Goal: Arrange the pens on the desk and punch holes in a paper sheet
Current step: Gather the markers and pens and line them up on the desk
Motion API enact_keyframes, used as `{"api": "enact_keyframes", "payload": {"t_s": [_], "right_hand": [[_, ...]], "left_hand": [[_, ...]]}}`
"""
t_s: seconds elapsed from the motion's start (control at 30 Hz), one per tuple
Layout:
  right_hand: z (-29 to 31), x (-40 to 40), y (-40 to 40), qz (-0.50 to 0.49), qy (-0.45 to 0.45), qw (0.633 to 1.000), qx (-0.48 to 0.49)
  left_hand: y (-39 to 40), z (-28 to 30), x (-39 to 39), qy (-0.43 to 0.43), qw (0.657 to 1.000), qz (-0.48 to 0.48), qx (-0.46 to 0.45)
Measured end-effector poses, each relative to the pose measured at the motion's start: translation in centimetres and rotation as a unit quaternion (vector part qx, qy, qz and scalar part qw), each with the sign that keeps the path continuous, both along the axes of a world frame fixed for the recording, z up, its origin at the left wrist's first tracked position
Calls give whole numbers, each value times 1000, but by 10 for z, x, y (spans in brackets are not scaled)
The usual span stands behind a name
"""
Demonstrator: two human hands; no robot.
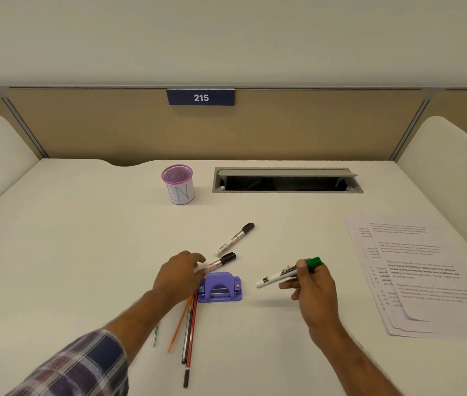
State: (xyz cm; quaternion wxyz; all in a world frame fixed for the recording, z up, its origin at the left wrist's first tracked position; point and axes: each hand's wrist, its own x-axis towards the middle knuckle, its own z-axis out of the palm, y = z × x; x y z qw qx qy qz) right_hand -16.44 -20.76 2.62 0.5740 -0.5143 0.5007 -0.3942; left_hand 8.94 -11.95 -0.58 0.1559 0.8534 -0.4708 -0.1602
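Early stage of the task, judged from how things lie. The right hand (312, 284) holds a green-capped marker (286, 272) in a closed grip, lifted clear of the bench (83, 252) near the middle of its front half. The left hand (179, 274) reaches over a black-capped marker (221, 262); its fingers are curled at the barrel, but whether the grip has closed on it cannot be told.

A second black-capped marker (235, 238) lies just behind, toward the bench centre. Several thin pens (189, 324) lie fanned near the front edge, partly under the left forearm. The mesh pen cup (177, 184), near the rear edge and left of centre, appears empty, so no pen seems to be arranged yet.

The purple hole punch (220, 287) sits between the two hands, touching the tops of the thin pens. The stack of printed sheets (426, 275) lies along the right edge, well apart from the punch; no sheet is in the punch, so punching is not yet begun.

An open cable hatch (286, 181) lies at the rear edge, right of the cup. The punch, crowding the thin pens, may hinder gathering them.
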Motion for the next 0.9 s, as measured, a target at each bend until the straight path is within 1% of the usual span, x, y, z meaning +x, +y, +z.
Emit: {"api": "enact_keyframes", "payload": {"t_s": [0.1,0.27,0.43,0.5,0.53,0.6,0.7,0.83,0.9], "right_hand": [[-2,8,-3,5,13,1000,-3],[-3,16,-1,5,2,1000,0],[1,18,0,0,-9,1000,-10],[4,17,0,-5,-16,1000,-19],[6,16,0,-6,-22,999,-23],[10,17,0,-3,-35,999,-30],[19,24,3,16,-48,998,-37],[29,40,12,67,-60,995,-44],[34,46,18,93,-59,992,-55]], "left_hand": [[-7,-7,4,37,999,3,26],[-14,-13,6,49,998,15,29],[-9,-8,7,-3,999,13,39],[-3,-1,9,-27,999,10,18],[0,3,10,-22,1000,12,-4],[5,13,10,26,998,19,-59],[6,31,-1,115,985,19,-129],[9,49,-35,209,963,-12,-170],[12,54,-52,246,955,-36,-164]]}}
